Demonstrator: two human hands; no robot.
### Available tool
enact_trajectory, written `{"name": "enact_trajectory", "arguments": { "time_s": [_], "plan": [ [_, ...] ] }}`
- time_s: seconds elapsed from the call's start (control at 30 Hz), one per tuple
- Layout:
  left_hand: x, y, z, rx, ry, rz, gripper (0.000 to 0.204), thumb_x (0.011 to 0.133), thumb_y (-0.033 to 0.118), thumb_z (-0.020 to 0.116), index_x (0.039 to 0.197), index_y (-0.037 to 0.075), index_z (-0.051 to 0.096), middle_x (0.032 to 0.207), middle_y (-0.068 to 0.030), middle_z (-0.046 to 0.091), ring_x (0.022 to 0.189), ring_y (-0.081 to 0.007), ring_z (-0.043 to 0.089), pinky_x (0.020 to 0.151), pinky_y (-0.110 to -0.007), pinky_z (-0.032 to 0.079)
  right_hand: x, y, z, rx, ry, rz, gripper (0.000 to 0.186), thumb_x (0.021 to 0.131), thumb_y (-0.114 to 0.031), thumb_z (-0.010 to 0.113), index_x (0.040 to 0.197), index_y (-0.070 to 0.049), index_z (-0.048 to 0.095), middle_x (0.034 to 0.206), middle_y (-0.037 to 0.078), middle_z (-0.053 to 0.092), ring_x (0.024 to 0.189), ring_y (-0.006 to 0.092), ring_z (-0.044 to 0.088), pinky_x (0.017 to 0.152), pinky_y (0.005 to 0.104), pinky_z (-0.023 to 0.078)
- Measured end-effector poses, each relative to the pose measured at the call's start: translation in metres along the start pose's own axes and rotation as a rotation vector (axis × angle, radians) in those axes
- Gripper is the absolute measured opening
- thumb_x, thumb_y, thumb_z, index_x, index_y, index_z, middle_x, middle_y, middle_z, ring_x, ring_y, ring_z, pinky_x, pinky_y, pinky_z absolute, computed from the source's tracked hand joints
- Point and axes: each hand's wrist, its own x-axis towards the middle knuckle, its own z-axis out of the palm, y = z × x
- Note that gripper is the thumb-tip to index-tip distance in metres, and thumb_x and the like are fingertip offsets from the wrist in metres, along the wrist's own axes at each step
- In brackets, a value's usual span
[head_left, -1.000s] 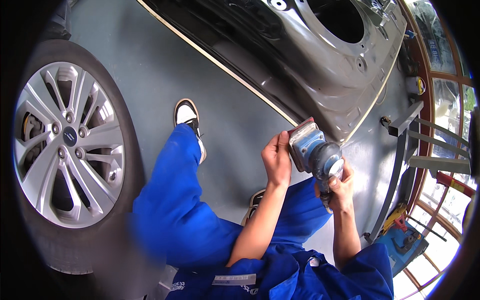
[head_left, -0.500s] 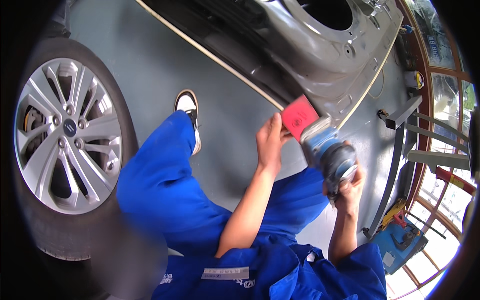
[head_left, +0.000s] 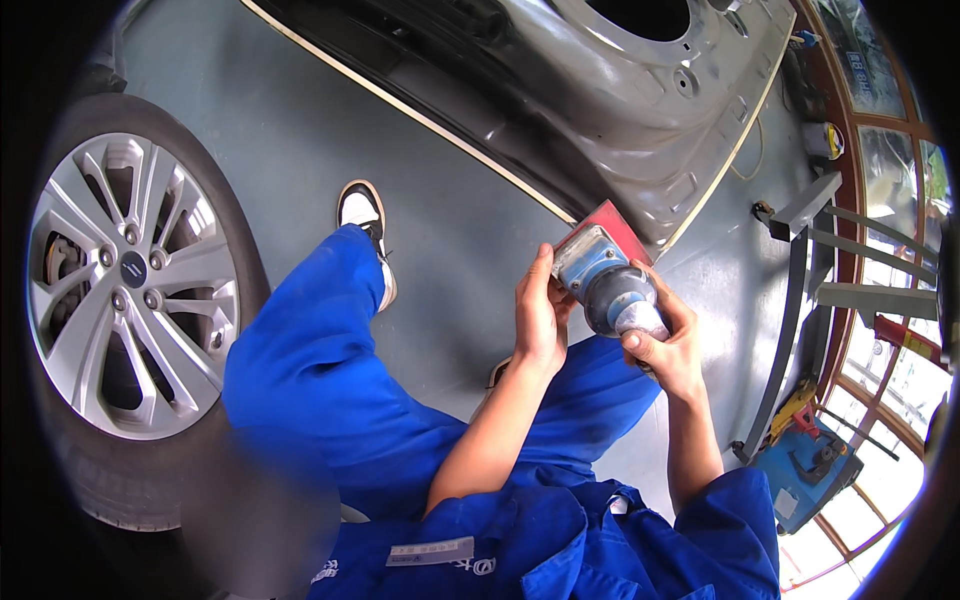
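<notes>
My right hand [head_left: 672, 345] wraps round the body of a blue and black power sander [head_left: 612, 290]. A flat red sheet of sandpaper [head_left: 620, 230] lies under the sander's square pad, its far edge and corner sticking out past the pad. My left hand [head_left: 540, 325] is closed at the left side, its thumb up along the edge of the pad and sheet; the other fingers are partly hidden beneath. Just beyond the sander is the near corner of a grey car door panel [head_left: 640, 130].
On the left stands a car wheel [head_left: 135, 270] with silver spokes. To the right are a grey metal stand [head_left: 790, 320] and a blue cart [head_left: 810, 480] with tools on it. A white bucket [head_left: 822, 140] sits by the window wall. Grey floor [head_left: 440, 300] lies between wheel and door.
The right hand has brought the sander left and over the red sandpaper, which is now mostly covered by the pad. My left hand has stayed near the same place.
</notes>
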Motion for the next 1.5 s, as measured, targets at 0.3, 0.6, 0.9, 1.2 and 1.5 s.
{"name": "enact_trajectory", "arguments": {
  "time_s": [0.3,0.6,0.9,1.2,1.5],
  "plan": [
    [0.034,-0.005,-0.02,0.031,0.126,0.158,0.048,0.1,0.049,0.047,0.127,0.01,0.054,0.123,-0.0032,0.058,0.115,-0.0146,0.052,0.099,-0.036,0.041,0.077,-0.009,0.034,-0.196,-0.017,0.07,0.069,0.079,-0.03,0.083,0.137,-0.006,0.056,0.095,0.004,0.067,0.062,0.0047,0.053,0.049,0.0208,0.044],
    [0.118,0.039,-0.03,-0.063,0.196,0.207,0.063,0.1,0.059,0.039,0.132,0.006,0.052,0.128,-0.005,0.056,0.121,-0.0182,0.05,0.106,-0.035,0.031,0.103,-0.008,0.056,-0.13,0.085,0.118,0.067,0.081,-0.03,0.082,0.136,-0.003,0.056,0.095,0.004,0.066,0.057,0.0041,0.052,0.044,0.0204,0.042],
    [0.131,0.074,-0.03,-0.356,0.032,0.0,0.081,0.096,0.07,0.027,0.129,0.002,0.057,0.127,-0.0094,0.062,0.12,-0.0228,0.056,0.107,-0.037,0.038,0.145,-0.016,0.108,-0.02,0.22,0.121,0.067,0.08,-0.028,0.08,0.136,-0.001,0.055,0.097,0.007,0.067,0.062,0.009,0.056,0.045,0.0236,0.045],
    [0.131,0.071,-0.03,-0.399,0.024,0.033,0.082,0.096,0.071,0.028,0.121,0.002,0.064,0.119,-0.0092,0.068,0.115,-0.022,0.06,0.105,-0.037,0.039,0.148,-0.029,0.109,0.002,0.2,0.176,0.069,0.084,-0.031,0.078,0.139,0.001,0.051,0.092,0.008,0.065,0.056,0.0109,0.056,0.047,0.0243,0.046],
    [0.124,0.078,-0.02,-0.453,0.116,-0.053,0.084,0.095,0.072,0.029,0.119,0.0,0.065,0.118,-0.012,0.068,0.113,-0.0243,0.063,0.103,-0.038,0.045,0.13,-0.023,0.111,0.066,0.297,0.213,0.068,0.086,-0.033,0.076,0.141,-0.003,0.051,0.094,0.009,0.065,0.054,0.0116,0.058,0.046,0.0247,0.047]
  ]
}}
